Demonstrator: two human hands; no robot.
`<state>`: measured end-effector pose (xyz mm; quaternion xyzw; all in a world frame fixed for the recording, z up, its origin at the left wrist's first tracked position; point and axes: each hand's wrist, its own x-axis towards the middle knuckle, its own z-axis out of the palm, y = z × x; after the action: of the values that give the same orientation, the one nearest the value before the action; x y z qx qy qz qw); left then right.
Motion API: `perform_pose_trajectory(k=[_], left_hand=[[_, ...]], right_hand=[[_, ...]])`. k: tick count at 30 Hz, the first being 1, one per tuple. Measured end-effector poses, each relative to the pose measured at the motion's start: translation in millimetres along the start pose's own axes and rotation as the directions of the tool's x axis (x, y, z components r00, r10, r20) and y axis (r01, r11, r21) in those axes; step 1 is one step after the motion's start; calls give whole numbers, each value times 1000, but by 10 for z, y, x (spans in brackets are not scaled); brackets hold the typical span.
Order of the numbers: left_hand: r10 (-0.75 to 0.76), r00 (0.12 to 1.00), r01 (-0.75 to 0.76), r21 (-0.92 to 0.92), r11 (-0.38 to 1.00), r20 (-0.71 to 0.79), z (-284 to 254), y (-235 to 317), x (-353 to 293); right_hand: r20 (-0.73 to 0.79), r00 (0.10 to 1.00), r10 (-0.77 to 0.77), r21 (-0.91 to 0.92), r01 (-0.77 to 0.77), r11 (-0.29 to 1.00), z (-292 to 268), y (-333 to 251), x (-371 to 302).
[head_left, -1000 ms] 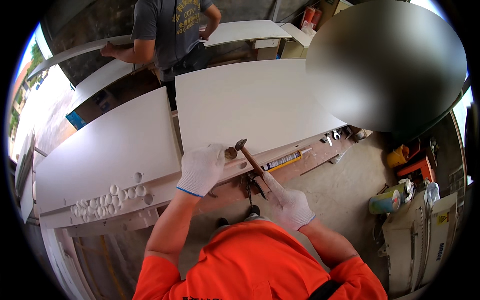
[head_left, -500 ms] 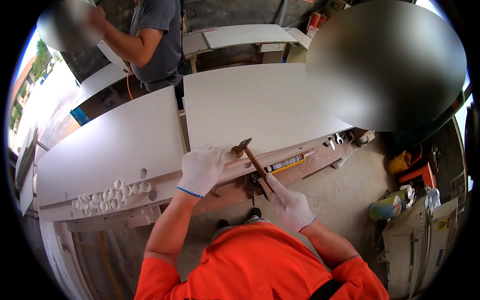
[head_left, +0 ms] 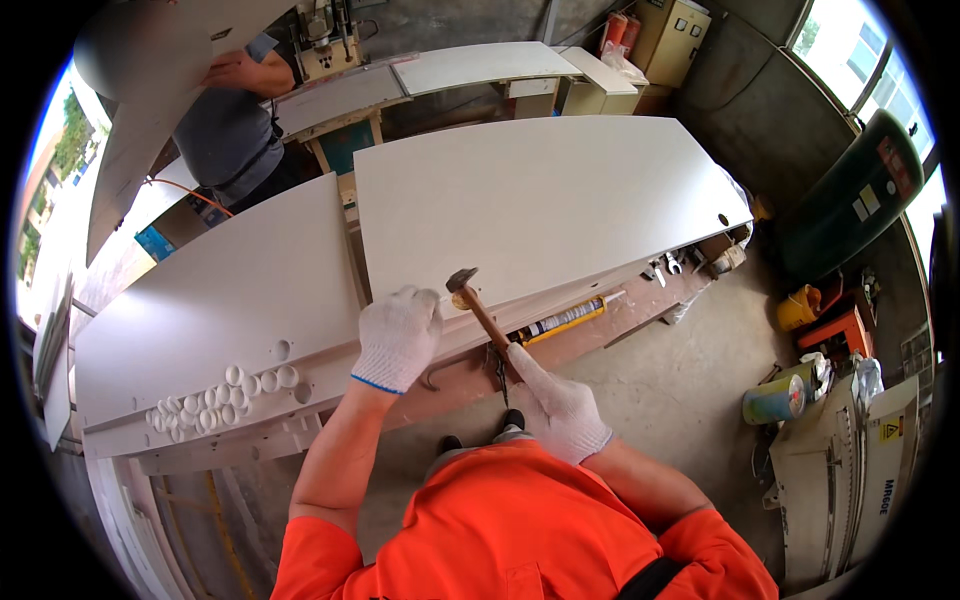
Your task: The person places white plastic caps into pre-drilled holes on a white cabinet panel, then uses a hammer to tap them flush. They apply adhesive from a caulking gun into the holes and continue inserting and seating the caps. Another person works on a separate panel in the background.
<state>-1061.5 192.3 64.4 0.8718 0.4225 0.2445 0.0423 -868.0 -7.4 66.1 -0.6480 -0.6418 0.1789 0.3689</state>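
My right hand [head_left: 562,412], in a white knit glove, is wrapped round the wooden handle of a hammer [head_left: 488,322]. Its dark metal head lies over the near edge of a large white panel [head_left: 540,200]. Just under the head, a small round yellowish piece [head_left: 460,300] shows in part at that edge. Beside it, to the left, my gloved left hand [head_left: 398,338] rests at the panel's near left corner with its fingers curled in. Whatever those fingers may hold is hidden.
Several white round caps [head_left: 225,395] lie on the left panel [head_left: 220,290]. A caulking gun [head_left: 565,320] and wrenches [head_left: 672,264] lie on the ledge below the right panel. Across the bench, a person [head_left: 230,140] holds a large board [head_left: 150,130]. A green tank [head_left: 850,200] stands right.
The hammer head has shifted slightly up and left, while my left hand stays by the panel corner. The co-worker has moved left, and a large board now shows in front of them.
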Motion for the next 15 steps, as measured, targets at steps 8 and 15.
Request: perform_pose_trajectory(k=[8,15], left_hand=[[-87,996,84,-106,991,-20,-39,-78,-59],[-110,992,97,-172,980,-68,-119,-139,-124]], right_hand=[[195,975,110,-160,-79,984,37,33,55],[128,990,59,-102,-46,994,-77,-106,83]])
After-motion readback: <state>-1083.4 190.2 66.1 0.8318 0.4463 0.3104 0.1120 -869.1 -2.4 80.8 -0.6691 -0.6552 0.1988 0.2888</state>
